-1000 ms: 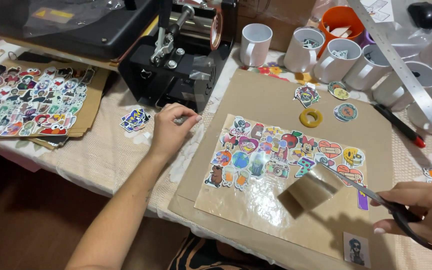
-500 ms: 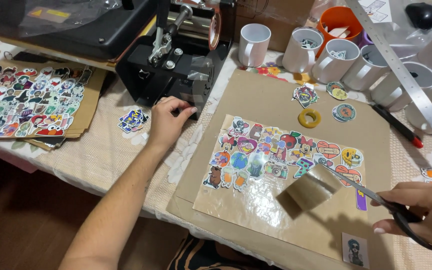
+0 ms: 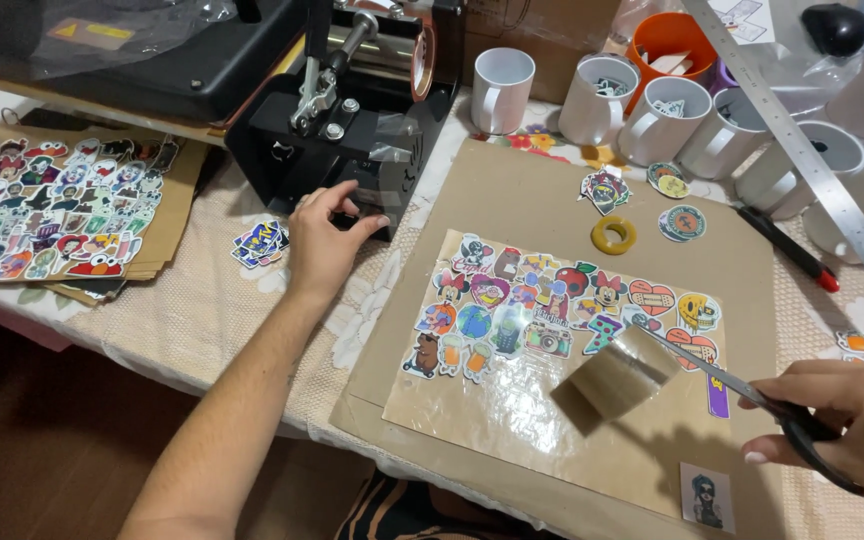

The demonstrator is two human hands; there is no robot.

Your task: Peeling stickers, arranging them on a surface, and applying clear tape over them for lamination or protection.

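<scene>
The scissors (image 3: 752,395) sit in the right hand (image 3: 842,420), whose fingers are curled tight around the dark handles at the lower right of the view, the blades pointing left and up over the clear sticker sheet (image 3: 552,350). At the blade tips hangs a curled, brownish translucent strip of film (image 3: 617,380), lifted off the sheet and casting a shadow on it; whether the blades pinch it or merely touch it cannot be told. The sheet, covered in colourful cartoon stickers along its upper half, lies on a brown cardboard mat (image 3: 512,190). Well apart, to the left, the left hand (image 3: 327,235) rests on the patterned tablecloth (image 3: 202,300) with its fingers loosely spread, the tips touching the front of the black mug press (image 3: 352,110); it grips nothing. A small loose sticker (image 3: 260,243) lies just beside that hand. On the mat beyond the sheet lie a yellow tape ring (image 3: 613,235) and several round stickers, with white mugs (image 3: 502,88) standing behind. A second sticker sheet (image 3: 52,205) lies at far left.
</scene>
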